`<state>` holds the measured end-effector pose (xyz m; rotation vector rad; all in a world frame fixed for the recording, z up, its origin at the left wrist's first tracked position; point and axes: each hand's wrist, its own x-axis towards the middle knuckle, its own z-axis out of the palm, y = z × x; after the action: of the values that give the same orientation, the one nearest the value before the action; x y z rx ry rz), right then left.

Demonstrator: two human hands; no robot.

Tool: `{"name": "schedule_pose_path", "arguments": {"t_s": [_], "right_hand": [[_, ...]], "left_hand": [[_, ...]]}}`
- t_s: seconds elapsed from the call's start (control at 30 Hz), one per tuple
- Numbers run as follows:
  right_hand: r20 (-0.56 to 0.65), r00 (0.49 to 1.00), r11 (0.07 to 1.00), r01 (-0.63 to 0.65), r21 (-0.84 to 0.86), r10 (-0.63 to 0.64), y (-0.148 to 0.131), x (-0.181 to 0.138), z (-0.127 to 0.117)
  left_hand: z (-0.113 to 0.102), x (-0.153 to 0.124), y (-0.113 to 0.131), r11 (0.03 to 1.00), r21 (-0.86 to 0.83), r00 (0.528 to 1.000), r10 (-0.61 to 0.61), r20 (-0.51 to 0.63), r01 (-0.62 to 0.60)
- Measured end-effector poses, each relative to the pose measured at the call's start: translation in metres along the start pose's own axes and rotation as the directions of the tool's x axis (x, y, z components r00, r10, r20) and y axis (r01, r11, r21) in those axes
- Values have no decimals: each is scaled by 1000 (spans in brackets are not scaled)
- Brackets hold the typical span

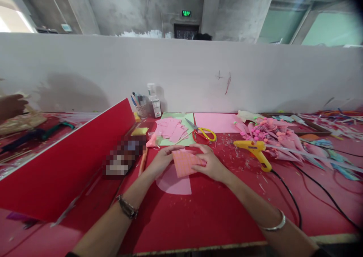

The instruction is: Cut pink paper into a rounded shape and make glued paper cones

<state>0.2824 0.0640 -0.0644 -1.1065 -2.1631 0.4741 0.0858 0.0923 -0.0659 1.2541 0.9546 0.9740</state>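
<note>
My left hand (163, 160) pinches the upper left edge of a piece of pink and orange checked paper or cloth (183, 167). With thumb and fingers closed, my right hand (211, 164) grips the same piece by its right side. Below it a pale pink sheet with a rounded edge (176, 185) lies on the red tabletop (204, 215), its upper part hidden by the checked piece. Just beyond my hands are scissors (208, 133) with red and yellow handle loops, beside a pile of pink paper pieces (171, 129).
Right of my arm lies a yellow glue gun (255, 150), its black cord running forward. Behind it is a heap of pink cone-shaped pieces (279, 138). A red board (82, 162) stands on the left; beyond it shows another person's hand (13, 106). A bottle (154, 102) stands at the back.
</note>
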Motion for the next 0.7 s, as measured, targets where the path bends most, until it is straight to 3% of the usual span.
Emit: {"name": "schedule_pose_path", "arguments": {"t_s": [0.17, 0.3, 0.57, 0.7], "right_hand": [[64, 992, 980, -120, 160, 111, 4, 1, 5], [-27, 986, 947, -149, 283, 163, 5, 2, 6], [-132, 977, 849, -74, 523, 166, 8, 2, 10], [-133, 977, 839, -71, 539, 168, 6, 1, 10]], "left_hand": [[3, -1, 1, 998, 32, 998, 63, -19, -63], [3, 0, 2, 987, 126, 995, 101, 0, -100], [16, -4, 6, 885, 409, 971, 237, 19, -224], [20, -6, 4, 832, 499, 960, 281, 1, -244]]}}
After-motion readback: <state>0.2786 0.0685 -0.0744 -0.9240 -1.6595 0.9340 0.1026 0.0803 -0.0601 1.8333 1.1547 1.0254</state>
